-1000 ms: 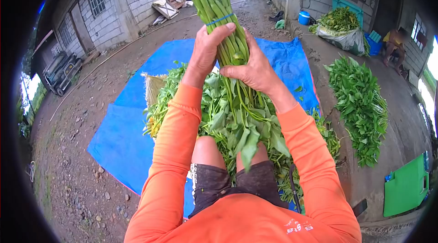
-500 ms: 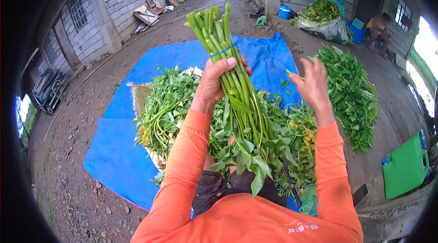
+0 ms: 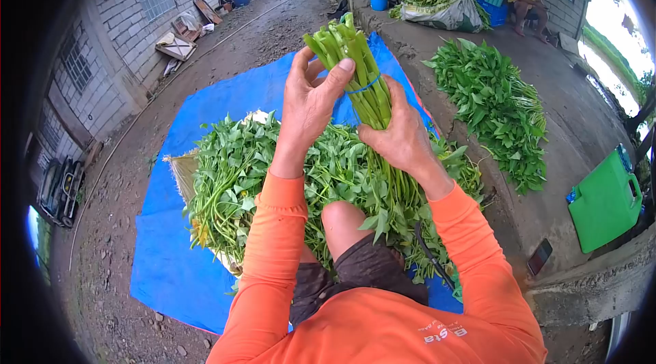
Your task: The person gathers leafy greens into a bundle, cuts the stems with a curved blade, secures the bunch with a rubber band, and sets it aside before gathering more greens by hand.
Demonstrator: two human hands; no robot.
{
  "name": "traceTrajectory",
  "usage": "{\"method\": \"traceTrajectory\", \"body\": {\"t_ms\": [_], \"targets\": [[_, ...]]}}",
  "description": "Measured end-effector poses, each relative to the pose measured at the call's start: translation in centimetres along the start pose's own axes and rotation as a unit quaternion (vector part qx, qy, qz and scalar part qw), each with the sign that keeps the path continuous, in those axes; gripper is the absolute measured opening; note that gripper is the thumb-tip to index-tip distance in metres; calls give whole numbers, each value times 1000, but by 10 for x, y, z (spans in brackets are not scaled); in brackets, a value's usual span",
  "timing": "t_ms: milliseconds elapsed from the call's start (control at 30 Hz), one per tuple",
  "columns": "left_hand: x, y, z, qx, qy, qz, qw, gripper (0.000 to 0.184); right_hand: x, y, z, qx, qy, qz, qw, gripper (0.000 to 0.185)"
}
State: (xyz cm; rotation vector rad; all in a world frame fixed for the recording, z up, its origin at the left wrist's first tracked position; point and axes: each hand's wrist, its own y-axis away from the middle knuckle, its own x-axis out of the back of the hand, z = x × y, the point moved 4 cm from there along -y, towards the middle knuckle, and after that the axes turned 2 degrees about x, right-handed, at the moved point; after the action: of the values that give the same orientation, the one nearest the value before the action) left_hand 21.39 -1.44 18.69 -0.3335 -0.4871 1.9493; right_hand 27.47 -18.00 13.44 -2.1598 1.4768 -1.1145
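A bundle of green stems [image 3: 363,80], tied with a blue band [image 3: 364,85], is held up in front of me, cut ends at the top and leaves hanging down. My left hand [image 3: 311,94] grips it near the cut ends, above the band, thumb across the front. Below the band, my right hand [image 3: 402,128] is wrapped round the stems from the right side. Under the bundle, a large heap of loose leafy stems [image 3: 236,179] lies over a sack [image 3: 183,171] on a blue tarp [image 3: 181,244].
On the right ledge lie a leafy pile [image 3: 488,101], a green container [image 3: 605,199] and a phone [image 3: 540,257]. Behind are a filled sack [image 3: 447,16], a blue bucket [image 3: 378,1] and a seated person [image 3: 529,5]. A vehicle [image 3: 60,190] stands far left.
My right hand has come back from the side and now grips the bundle below the band. My left hand has shifted up to the cut ends. The view has turned right.
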Motion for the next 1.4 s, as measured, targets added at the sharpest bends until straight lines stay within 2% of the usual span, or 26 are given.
{"method": "traceTrajectory", "body": {"t_ms": [67,133,200,233,267,300,367,400,500,533,633,667,700,767,800,867,900,933,1033,1067,1100,1200,1267,1300,1400], "targets": [[1,-5,0,-10,11,5,1000,67,1,0,-5,-3,-5,-9,1000,83],[5,-7,-4,-34,44,18,998,65,-8,4,-1,51,28,8,998,85],[-3,-9,-9,-118,-40,99,987,68,-18,10,-6,80,76,18,994,89],[-7,-9,-13,-154,-82,136,975,70,-21,12,-2,49,70,10,996,89],[-8,-17,-20,-142,-110,110,978,70,-23,8,3,21,63,3,998,89],[-7,-18,-22,-91,-14,84,992,69,-22,3,8,-2,59,2,998,90],[-10,-16,-19,9,177,27,984,66,-18,3,13,34,86,42,995,91],[-14,-11,-14,6,259,2,966,62,-17,6,14,49,97,60,992,92],[-16,-4,-27,16,76,12,997,61,-14,11,13,72,143,88,983,95],[-22,-5,-24,-128,-71,16,989,54,-14,12,12,78,138,92,983,96],[-17,-5,-33,-6,30,66,997,44,-11,10,10,97,119,103,983,98],[-14,-7,-37,-14,4,68,998,41,-11,9,11,99,108,106,984,98],[-17,-12,-46,-3,101,21,995,45,-11,9,11,99,98,109,984,98],[-24,-21,-62,25,290,-71,954,51,-13,10,15,74,104,116,985,98],[-28,-23,-67,52,291,-75,952,61,-15,11,17,62,106,118,985,98],[-50,-3,-57,26,284,-46,957,58,-14,12,19,32,154,115,981,98],[-57,0,-55,-8,186,-19,982,50,-14,12,21,17,176,114,978,97],[-64,3,-52,-37,85,15,996,42,-17,11,19,47,184,119,975,103],[-47,-23,-51,30,77,-45,996,33,3,16,6,63,37,-9,997,115],[-49,-22,-40,6,91,-40,995,26,14,9,23,81,20,-18,996,128],[-56,-25,-28,0,92,-69,993,27,26,7,32,-4,-86,-9,996,130],[-77,-13,-14,33,79,-125,988,29,24,10,50,52,-169,14,984,129],[-89,-18,-24,38,141,-134,980,30,9,8,52,84,-259,25,962,128],[-96,-19,-34,47,174,-137,974,31,10,6,50,63,-262,9,963,125],[-115,-13,-43,-12,76,-85,993,26,36,27,56,-27,-235,3,972,113]]}}
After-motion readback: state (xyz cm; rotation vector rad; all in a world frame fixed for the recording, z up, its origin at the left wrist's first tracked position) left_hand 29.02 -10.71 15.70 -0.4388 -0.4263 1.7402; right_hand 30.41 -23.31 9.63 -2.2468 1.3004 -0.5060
